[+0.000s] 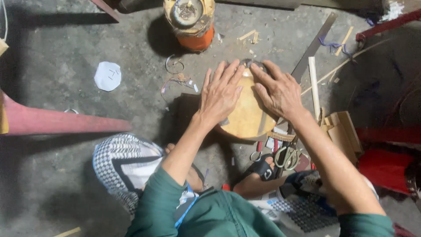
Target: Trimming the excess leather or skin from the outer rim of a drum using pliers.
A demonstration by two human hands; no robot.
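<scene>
A round tan disc [247, 115], like a drum skin or a wooden plate, lies on a dark block on the concrete floor. My left hand [221, 93] rests flat on the disc's left half with fingers spread. My right hand [278, 90] presses its upper right edge, fingers apart, fingertips near a small metal ring [251, 63] at the disc's far rim. Neither hand grips anything. Both forearms come out of green sleeves at the bottom.
An orange and tan can [190, 22] stands at the top. Scissors [287, 157] and wood pieces [342, 131] lie to the right, with a white stick [314, 85] and metal ruler [313, 46]. A red beam [57, 120] lies left, near a white paper circle [107, 75].
</scene>
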